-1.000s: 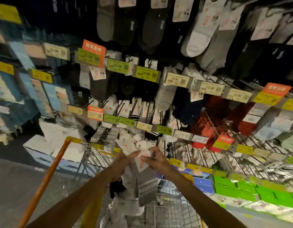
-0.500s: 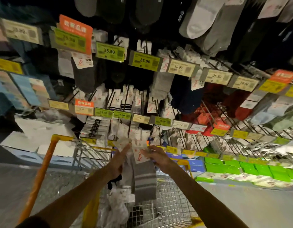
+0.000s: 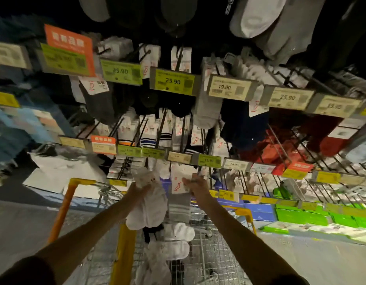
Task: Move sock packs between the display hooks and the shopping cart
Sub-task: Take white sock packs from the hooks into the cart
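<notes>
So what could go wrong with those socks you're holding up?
The right hand pinches the grey striped sock pack only by its paper card, so it might tear or slip. The left hand grips a bulky white sock pack near its top; it could drop beside the shopping cart. The display hooks are crowded and dim, so threading may miss.

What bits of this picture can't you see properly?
In the head view:
Blurred: the print on the far-left price tag.
Cut off by the upper edge: the top-row socks.
Partly hidden: fingers of the left hand, behind the white sock pack it holds.
Too dim: whether the grey striped sock pack, pinched by the right hand, is on a hook.
</notes>
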